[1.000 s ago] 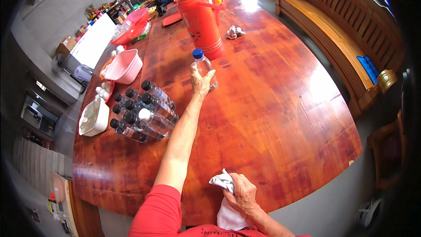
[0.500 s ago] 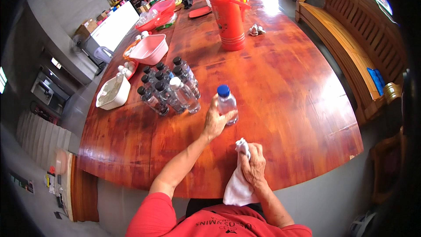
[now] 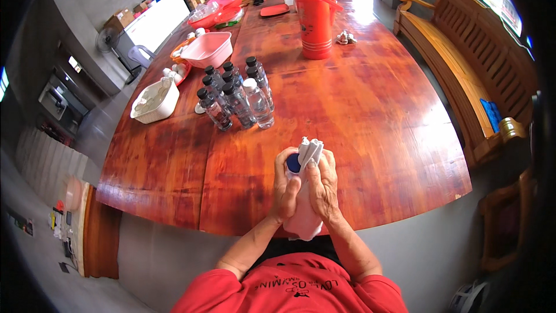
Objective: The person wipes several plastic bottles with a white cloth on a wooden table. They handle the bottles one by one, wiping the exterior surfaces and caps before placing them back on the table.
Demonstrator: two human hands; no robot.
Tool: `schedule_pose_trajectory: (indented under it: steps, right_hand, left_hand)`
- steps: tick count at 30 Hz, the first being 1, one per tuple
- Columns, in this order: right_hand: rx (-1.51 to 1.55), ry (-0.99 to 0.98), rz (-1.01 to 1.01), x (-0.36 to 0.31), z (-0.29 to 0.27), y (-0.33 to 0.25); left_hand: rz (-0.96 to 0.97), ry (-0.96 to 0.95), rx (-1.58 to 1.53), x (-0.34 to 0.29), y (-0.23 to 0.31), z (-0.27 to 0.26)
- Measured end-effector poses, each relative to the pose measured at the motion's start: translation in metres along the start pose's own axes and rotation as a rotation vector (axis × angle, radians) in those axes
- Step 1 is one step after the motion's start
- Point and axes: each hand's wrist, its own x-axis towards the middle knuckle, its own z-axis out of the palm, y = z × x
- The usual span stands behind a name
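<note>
Near the table's front edge, my left hand [image 3: 285, 188] is wrapped round a plastic bottle whose blue cap [image 3: 293, 163] shows at the top; most of its body is hidden. My right hand [image 3: 324, 185] presses a white cloth [image 3: 304, 215] against the bottle's right side. The cloth's lower end hangs down between my wrists. Ahead and to the left, a cluster of several clear bottles [image 3: 236, 104] stands upright, most with black caps. One of them, a bottle with a white cap [image 3: 259, 104], is at the front right of the group.
A red thermos flask [image 3: 315, 23] stands farther back on the wooden table [image 3: 370, 116], with a crumpled cloth [image 3: 346, 37] beside it. Along the left edge are a white basket [image 3: 155, 104], a pink basin [image 3: 207, 50] and red bowls. A wooden bench [image 3: 457, 58] runs along the right.
My left hand has drawn the blue-capped bottle back toward me. My right hand has raised the cloth, which now lies against the bottle. My view has shifted slightly.
</note>
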Motion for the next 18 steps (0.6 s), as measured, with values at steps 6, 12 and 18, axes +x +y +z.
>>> schedule_pose_trajectory:
  steps: [6,12,18]
  right_hand:
    - [0.142,0.076,0.139,0.002,0.007,0.008]
    - [-0.105,0.127,0.26,-0.003,0.011,0.064]
    - [-0.445,0.032,0.22,-0.024,0.005,0.102]
  left_hand:
    - [0.083,0.18,0.416,0.012,-0.011,0.01]
    - [0.066,0.194,0.434,0.011,-0.014,0.005]
    - [0.079,0.2,0.403,0.014,-0.017,0.0]
